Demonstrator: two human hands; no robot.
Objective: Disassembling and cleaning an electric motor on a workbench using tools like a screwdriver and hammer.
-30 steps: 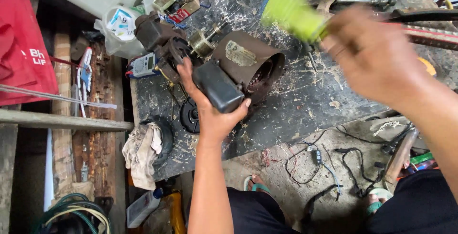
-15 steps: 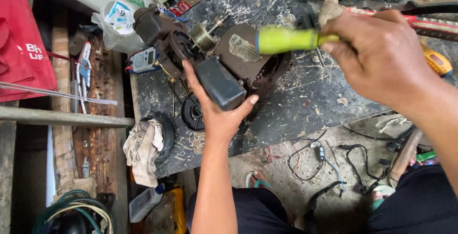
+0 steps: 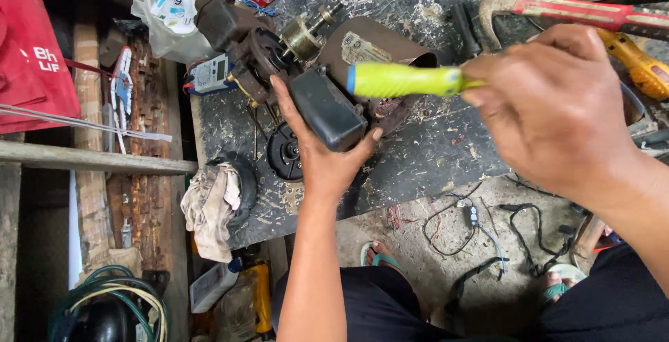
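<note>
The scarred dark table [image 3: 432, 154] carries a brown metal motor housing [image 3: 390, 53] near its centre, probably heavy and rigid, best steadied by its body. At its 7 o'clock edge the left hand [image 3: 327, 164] wraps closed around a black boxy part [image 3: 326, 109] mounted on it, likely stiff plastic. At 3 o'clock the right hand [image 3: 557, 105] is closed on a yellow-green tool handle [image 3: 404, 79], light, hard and grippy-looking, pointing toward 9 o'clock.

Repair workshop, probably small-scale: scarred, paint-flecked workbench [image 3: 432, 154] strewn with hammer [image 3: 557, 8], multimeter [image 3: 212, 74], motor parts [image 3: 258, 49], oily rag [image 3: 209, 206], loose wiring [image 3: 474, 223].
</note>
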